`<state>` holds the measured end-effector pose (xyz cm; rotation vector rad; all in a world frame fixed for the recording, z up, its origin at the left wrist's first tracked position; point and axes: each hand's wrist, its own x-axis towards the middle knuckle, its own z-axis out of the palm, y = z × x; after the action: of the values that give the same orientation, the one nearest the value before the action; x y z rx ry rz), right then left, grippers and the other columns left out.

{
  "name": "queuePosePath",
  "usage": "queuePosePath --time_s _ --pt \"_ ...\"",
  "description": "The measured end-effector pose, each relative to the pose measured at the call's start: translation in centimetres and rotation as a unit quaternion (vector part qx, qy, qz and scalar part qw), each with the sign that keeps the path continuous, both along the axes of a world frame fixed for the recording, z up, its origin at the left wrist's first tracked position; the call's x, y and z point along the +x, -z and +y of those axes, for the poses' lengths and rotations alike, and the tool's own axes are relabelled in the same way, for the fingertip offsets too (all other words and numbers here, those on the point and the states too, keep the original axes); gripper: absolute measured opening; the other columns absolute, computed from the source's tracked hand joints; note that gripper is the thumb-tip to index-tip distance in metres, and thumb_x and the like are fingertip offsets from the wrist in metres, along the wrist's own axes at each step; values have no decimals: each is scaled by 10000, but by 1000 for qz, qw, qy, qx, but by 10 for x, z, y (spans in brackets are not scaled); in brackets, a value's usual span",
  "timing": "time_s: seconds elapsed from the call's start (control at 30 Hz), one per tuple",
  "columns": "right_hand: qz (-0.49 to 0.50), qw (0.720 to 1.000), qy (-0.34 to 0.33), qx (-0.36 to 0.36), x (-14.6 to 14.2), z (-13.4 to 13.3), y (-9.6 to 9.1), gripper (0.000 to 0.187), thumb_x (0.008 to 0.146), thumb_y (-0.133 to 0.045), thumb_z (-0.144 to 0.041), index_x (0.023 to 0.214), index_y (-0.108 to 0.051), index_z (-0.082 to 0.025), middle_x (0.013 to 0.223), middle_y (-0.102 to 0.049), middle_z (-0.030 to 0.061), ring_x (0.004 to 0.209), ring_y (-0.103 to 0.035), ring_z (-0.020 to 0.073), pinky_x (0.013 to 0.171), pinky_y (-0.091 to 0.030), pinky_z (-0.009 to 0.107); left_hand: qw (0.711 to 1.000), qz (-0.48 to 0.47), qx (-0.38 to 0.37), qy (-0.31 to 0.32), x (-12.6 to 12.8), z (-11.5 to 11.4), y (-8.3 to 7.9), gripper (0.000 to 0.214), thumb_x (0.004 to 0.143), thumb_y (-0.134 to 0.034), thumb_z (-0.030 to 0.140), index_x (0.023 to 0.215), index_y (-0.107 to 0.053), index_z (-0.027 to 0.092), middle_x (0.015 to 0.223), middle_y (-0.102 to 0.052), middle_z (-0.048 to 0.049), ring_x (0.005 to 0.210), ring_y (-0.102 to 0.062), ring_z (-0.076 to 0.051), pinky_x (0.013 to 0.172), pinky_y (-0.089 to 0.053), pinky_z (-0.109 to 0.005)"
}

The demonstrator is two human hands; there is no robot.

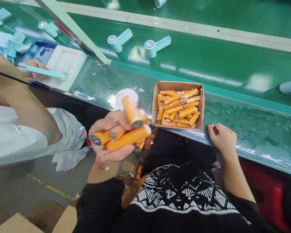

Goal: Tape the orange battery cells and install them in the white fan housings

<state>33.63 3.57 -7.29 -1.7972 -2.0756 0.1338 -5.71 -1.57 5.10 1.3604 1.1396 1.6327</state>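
Observation:
Several orange cylindrical batteries [128, 138], some trailing thin wires, lie across my left hand [111, 139], which is closed around them in front of the bench edge. One battery [133, 113] sticks up above the others; motion smears this group. Right of it, a cardboard box [202, 106] filled with similar orange batteries stands on the bench. My right hand [223, 137] rests on the bench edge just right of the box, its fingers curled in, and nothing shows in them.
A white disc [131, 96] lies on the bench [247, 129]. Pale blue fan-like housings [150, 48] sit on the green conveyor [208, 55] behind. At left, a co-worker's hand [36, 68] holds a pale blue part near a white tray [74, 64]. A slanted metal bar [72, 29] rises there.

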Motion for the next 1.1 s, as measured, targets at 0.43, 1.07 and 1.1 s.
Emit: queuePosePath --time_s 0.43,1.07,1.1 --pt "61 997 -33 38 4 1 2 399 1053 -584 -460 752 -669 -212 645 -671 25 593 -598 155 598 -369 286 865 489 78 78 49 127 58 324 1030 -688 367 1304 -746 206 1337 -770 -92 1337 -659 -303 1217 -523 -543" --pt "135 991 9 16 6 3 4 361 1003 -646 -550 947 -740 -206 733 -749 57 598 -671 197 627 -531 328 856 475 -8 204 12 113 31 635 870 -889 396 1466 -676 337 1471 -564 -64 1324 -633 -305 1151 -578 -455" --pt "167 986 14 19 5 4 1 372 1008 -644 -562 983 -744 -204 755 -760 60 603 -678 197 633 -547 332 858 470 1 207 11 109 32 681 866 -898 379 1499 -648 337 1480 -562 -73 1341 -623 -303 1160 -575 -449"
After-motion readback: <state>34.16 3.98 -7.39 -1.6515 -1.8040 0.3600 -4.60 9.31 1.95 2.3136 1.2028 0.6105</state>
